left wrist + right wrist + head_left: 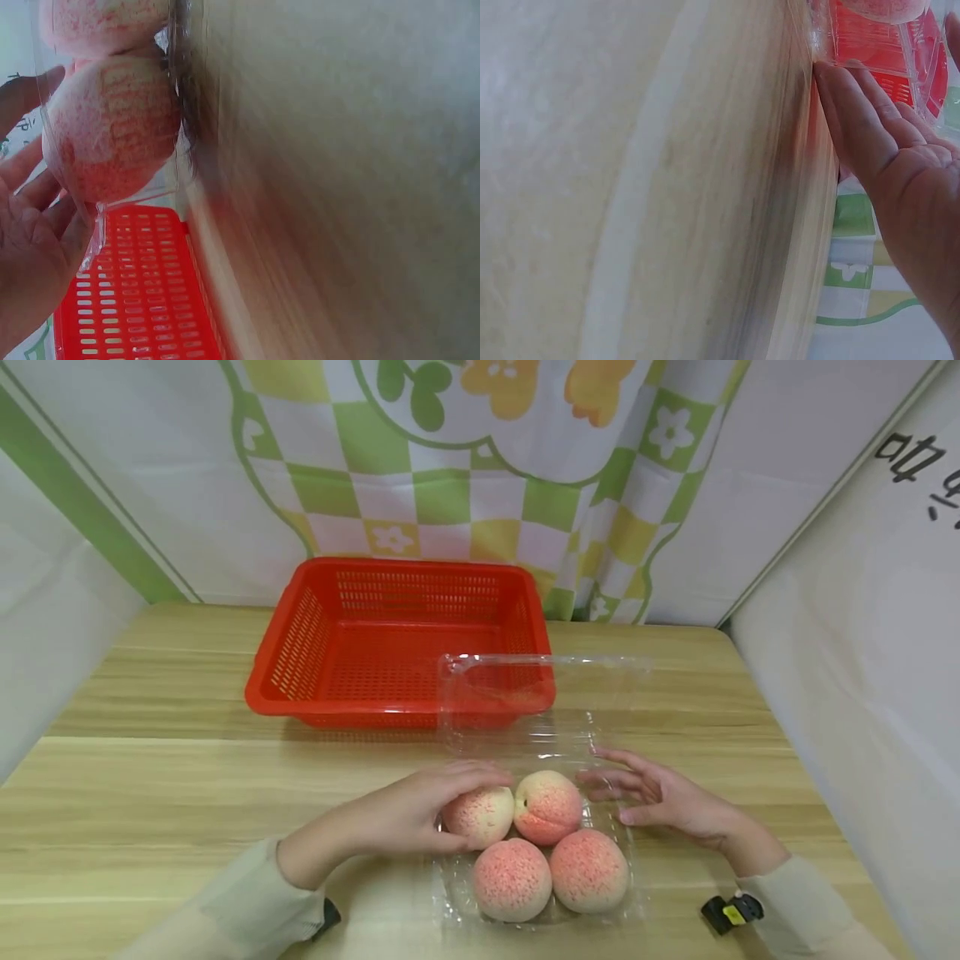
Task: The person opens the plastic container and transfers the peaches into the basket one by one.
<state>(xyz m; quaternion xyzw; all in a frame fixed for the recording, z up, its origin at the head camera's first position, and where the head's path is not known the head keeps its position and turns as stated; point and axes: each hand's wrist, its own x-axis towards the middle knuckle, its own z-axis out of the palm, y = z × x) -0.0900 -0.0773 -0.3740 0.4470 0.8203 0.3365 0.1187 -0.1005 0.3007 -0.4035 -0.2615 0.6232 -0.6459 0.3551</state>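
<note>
Several pink-and-cream peaches sit in a clear plastic clamshell box (pixel 455 893) whose transparent lid (pixel 600 681) stands open at the back. My left hand (pixel 405 810) comes in over the box's left side and holds the back-left peach (pixel 486 818), fingers behind it and thumb in front. In the left wrist view, a peach (pixel 112 127) shows through the clear side wall, beside the left hand's fingers. At the box's right edge is my right hand (pixel 667 802), fingers extended and spread, holding nothing. It is nearest to the back-right peach (pixel 551 810). Both front peaches are untouched.
A red slotted plastic basket (pixel 292 635) stands behind the box, partly seen through the lid. Wood-grain tabletop (pixel 150 760) lies beneath everything. A checked curtain (pixel 435 493) hangs at the back, and white walls close in both sides.
</note>
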